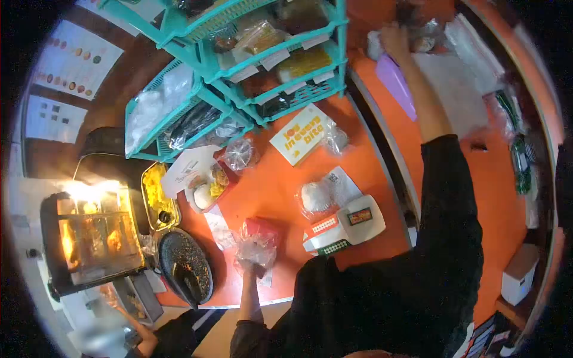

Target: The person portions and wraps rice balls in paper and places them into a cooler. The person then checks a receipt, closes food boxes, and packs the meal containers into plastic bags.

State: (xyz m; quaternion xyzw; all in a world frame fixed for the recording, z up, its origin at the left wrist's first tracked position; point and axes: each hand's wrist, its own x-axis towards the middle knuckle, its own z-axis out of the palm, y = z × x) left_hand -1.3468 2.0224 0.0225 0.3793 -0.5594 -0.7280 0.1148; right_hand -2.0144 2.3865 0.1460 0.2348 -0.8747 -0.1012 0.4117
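My left hand point(255, 267) is at the near edge of the orange counter, its fingers closed and partly covered by a clear plastic bag point(255, 249). A red box point(262, 229) sits directly behind or inside that bag; I cannot tell which. My right hand point(394, 39) reaches to the far right, among small clear plastic bags point(425, 40). Its fingers are dim and small there. A purple plastic piece point(396, 86) lies beside that wrist. Between my arms are an open white carton point(362, 218) and a clear-wrapped rice portion point(316, 197).
Teal tiered baskets point(271, 59) hold packets at the back. An open meal box point(209, 190), a printed white box point(303, 134), a tray of yellow food point(156, 194) and a black pan point(185, 268) stand around. At left are a lit food warmer point(95, 232) and another person's hand point(113, 299).
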